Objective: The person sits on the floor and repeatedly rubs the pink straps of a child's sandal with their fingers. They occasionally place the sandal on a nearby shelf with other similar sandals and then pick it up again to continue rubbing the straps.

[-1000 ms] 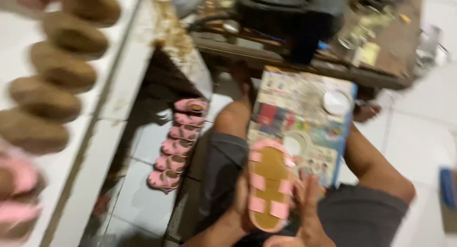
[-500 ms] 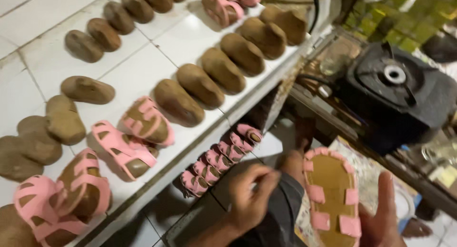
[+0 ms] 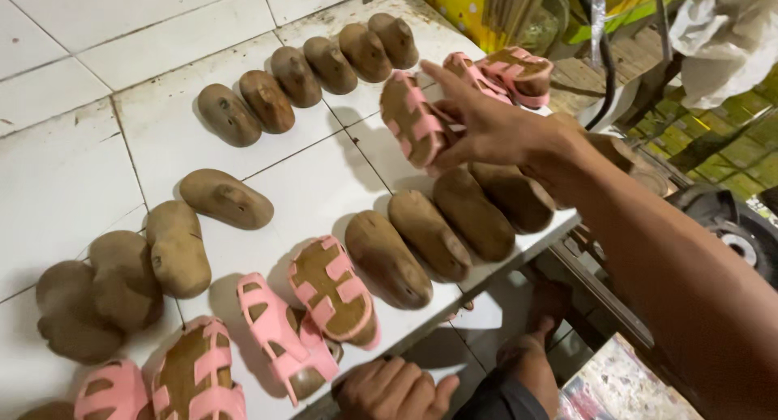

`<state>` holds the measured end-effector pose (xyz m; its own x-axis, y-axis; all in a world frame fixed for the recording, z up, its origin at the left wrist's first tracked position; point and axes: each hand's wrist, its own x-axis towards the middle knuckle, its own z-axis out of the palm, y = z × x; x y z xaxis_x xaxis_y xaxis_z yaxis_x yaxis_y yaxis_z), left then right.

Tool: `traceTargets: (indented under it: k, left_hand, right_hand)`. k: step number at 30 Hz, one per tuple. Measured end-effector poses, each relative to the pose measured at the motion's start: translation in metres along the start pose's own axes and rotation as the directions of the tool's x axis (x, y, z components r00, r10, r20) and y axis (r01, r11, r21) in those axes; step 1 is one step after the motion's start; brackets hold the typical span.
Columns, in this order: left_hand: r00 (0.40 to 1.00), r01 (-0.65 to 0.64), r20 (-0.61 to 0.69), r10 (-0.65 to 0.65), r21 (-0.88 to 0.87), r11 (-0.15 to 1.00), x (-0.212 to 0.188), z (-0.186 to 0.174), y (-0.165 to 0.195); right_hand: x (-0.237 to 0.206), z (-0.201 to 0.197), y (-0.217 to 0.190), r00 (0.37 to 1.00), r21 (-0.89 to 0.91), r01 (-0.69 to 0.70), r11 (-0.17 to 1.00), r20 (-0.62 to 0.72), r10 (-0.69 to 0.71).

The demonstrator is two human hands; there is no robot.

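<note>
— What had you got hold of just then?

— My right hand (image 3: 494, 128) reached out over the white tiled counter (image 3: 73, 169), fingers clamped on a brown shoe last with pink straps (image 3: 413, 116). It stood tilted, toe up, just behind the front row of bare lasts (image 3: 429, 234). My left hand (image 3: 393, 388) rested at the counter's near edge, fingers curled together, holding nothing that I could see.

— What worried you?

— The front row lay close to the edge. I judged that my forearm, crossing right above it, could nudge a last off onto the floor. The strapped one was also pinched from one side only, so it could have twisted loose.

— Any boxes or trays?

— None on the counter; everything lay loose on the tiles. A strapped pair (image 3: 506, 72) sat just beyond my hand.
</note>
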<state>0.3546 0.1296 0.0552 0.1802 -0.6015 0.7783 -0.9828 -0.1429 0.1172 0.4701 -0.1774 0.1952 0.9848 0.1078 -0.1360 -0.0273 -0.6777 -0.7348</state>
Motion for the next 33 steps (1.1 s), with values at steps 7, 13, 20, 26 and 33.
traceTargets:
  k: [7,13,20,26,33]
  left_hand:
    - [0.999,-0.031,-0.009,0.032,0.079,0.996,-0.015,0.021,-0.009]
    - [0.996,0.067,-0.06,-0.063,0.065,0.996,-0.004,0.03,0.013]
    - [0.992,-0.112,-0.058,0.113,0.027,0.993,0.008,0.043,0.026]
    - [0.954,0.284,0.224,-0.199,-0.468,0.837,0.007,0.125,0.108]
    - [0.811,0.553,0.551,-0.196,-0.613,0.565,0.02,0.29,0.19]
  right_hand:
    - [0.061,0.015,0.056,0.992,-0.198,0.12,0.973,0.051,-0.112]
    - [-0.019,-0.004,0.047,0.914,-0.267,0.288,0.92,-0.211,-0.347]
    - [-0.278,0.0,0.049,0.696,-0.263,-0.008,0.965,-0.694,-0.183]
    - [-0.496,0.104,0.131,0.351,0.374,0.012,0.928,-0.87,0.346]
    - [-0.656,0.319,0.216,-0.184,0.81,-0.155,0.565,-0.586,0.789]
